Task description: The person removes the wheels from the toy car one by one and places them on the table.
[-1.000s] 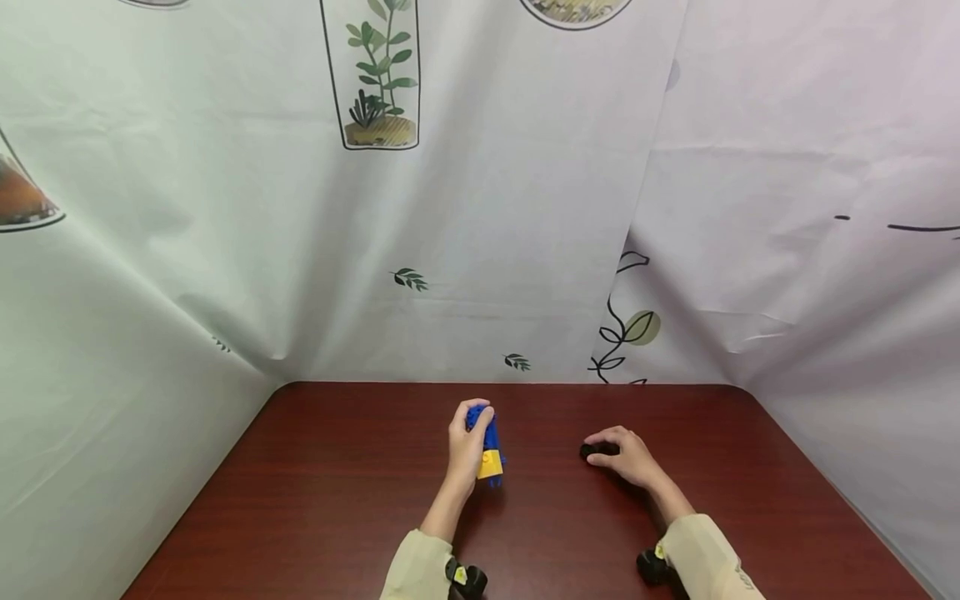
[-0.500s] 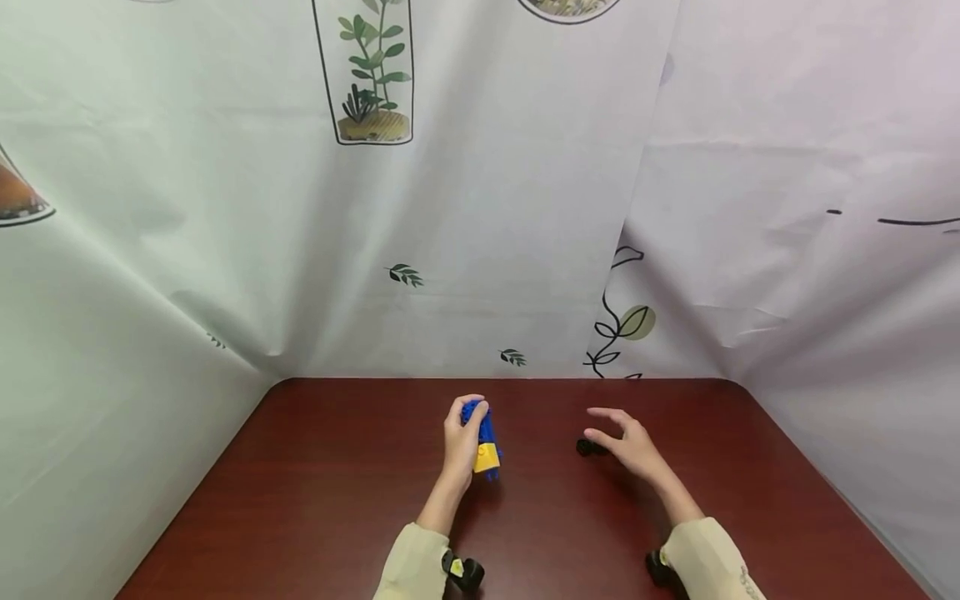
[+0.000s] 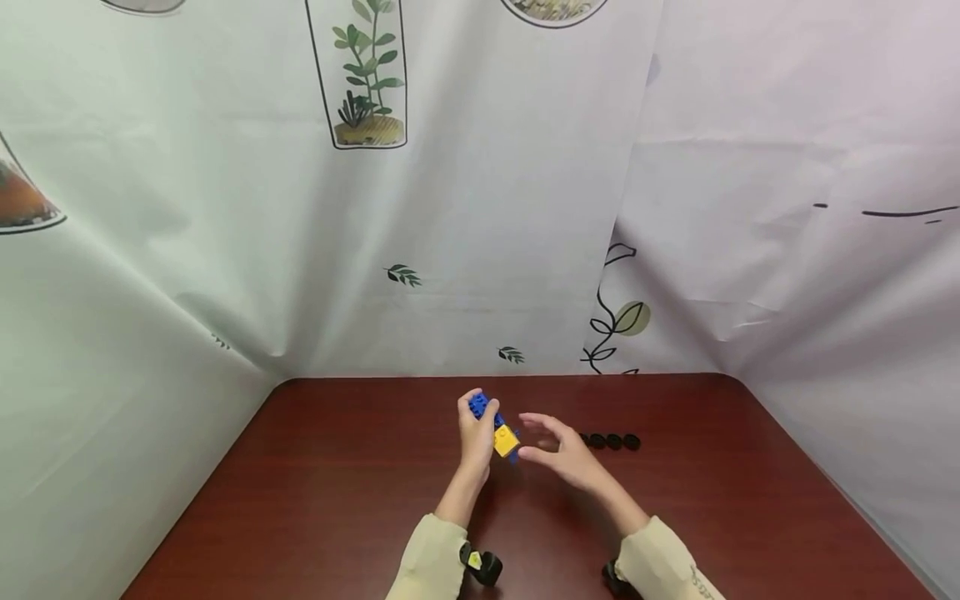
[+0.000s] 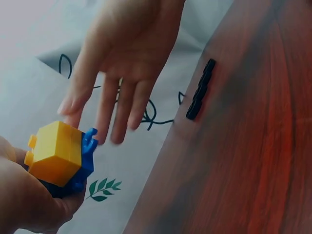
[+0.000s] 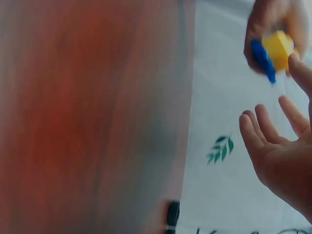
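Observation:
My left hand [image 3: 476,437] grips a toy built of blue and yellow plastic blocks [image 3: 506,441] above the table, thumb across its blue studs. In the left wrist view its yellow block [image 4: 56,152] faces the camera, and a blue hook-like piece [image 4: 89,140] sticks out on the right. My right hand [image 3: 566,457] is just to the right of the toy, fingers extended and apart from it. Nothing is in its palm in the left wrist view. Several small round black pieces [image 3: 614,442], which look like wheels, stand in a row on the table, partly hidden behind the right hand.
The dark red wooden table [image 3: 322,500] has rounded far corners. White printed cloth [image 3: 465,208] hangs behind it and along both sides. A black camera [image 3: 491,569] is strapped to the left wrist, and another to the right wrist [image 3: 617,578].
My right hand has released the row of black pieces, lifted, and moved left to beside the toy. The left hand keeps its grip and has tilted the toy, its yellow end swinging right.

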`<state>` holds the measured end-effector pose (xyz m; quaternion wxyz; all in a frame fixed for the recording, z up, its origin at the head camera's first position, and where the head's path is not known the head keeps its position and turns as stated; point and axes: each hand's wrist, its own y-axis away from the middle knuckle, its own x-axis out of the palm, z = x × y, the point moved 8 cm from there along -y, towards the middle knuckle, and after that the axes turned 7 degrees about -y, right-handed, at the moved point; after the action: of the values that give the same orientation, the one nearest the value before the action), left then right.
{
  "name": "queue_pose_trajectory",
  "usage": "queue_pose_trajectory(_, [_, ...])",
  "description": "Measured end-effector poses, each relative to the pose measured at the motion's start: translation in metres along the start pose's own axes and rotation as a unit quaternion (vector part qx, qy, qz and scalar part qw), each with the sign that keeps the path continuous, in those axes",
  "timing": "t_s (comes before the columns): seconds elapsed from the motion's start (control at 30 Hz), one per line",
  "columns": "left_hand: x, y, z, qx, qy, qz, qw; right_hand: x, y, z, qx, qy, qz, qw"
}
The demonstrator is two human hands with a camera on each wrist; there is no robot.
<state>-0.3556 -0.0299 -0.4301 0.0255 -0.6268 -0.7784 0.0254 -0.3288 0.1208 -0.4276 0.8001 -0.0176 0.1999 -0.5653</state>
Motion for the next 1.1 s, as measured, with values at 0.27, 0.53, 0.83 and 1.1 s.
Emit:
queue_pose_trajectory(0.27, [0.008, 0.003, 0.006, -0.019, 0.01, -0.027, 0.9994, 0.01, 0.003, 0.01, -0.05, 0.036, -0.079, 0.9949])
queue_pose_trajectory(0.53, [0.005, 0.007, 0.007, 0.003, 0.028, -0.012, 0.9995, 0.002, 0.005, 0.013, -0.094, 0.063, -0.122, 0.9861])
queue_pose_trajectory(0.83, [-0.01, 0.004, 0.002, 0.06, -0.042, 0.147, 0.9864, -0.02, 0.001, 0.0, -0.029, 0.064, -0.086, 0.9937])
queue_pose_trajectory(1.1, [-0.025, -0.007, 0.007, 0.132, -0.191, 0.184, 0.9552, -0.022, -0.01, -0.013, -0.004, 0.106, -0.045, 0.9933])
